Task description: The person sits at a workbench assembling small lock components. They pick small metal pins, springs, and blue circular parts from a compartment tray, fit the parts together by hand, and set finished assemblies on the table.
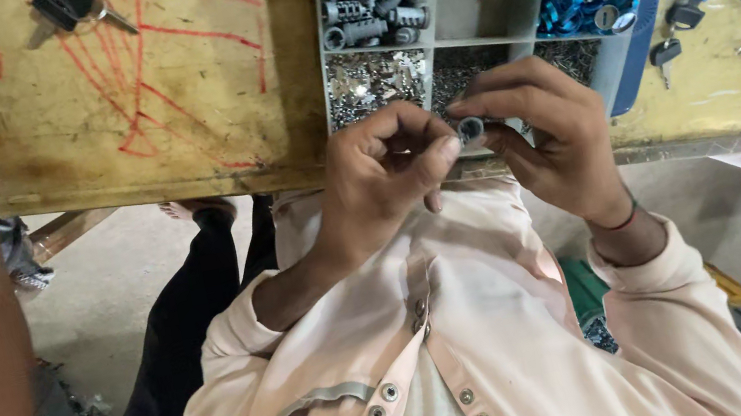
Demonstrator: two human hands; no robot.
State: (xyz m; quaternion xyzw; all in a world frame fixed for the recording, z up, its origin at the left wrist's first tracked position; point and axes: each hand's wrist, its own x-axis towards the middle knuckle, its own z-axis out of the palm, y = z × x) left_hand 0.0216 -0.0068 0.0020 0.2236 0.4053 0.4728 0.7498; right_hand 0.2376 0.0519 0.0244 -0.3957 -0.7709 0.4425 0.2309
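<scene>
Left hand [385, 175] and right hand [546, 136] pinch small round metal lock cylinder [470, 128] above grey plastic compartment tray [439, 49].

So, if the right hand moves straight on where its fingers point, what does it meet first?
The right hand points its fingers toward picture-left, pinching a small round metal part. Just beyond lies the left hand, whose thumb is probably met first; depth is unclear.

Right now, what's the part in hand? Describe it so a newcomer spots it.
Find the grey divided tray on the yellow table. Just below its near edge, the right hand pinches a small round metal cylinder, with the left hand touching it. Unlike the binned parts, it is held in the air.
</scene>
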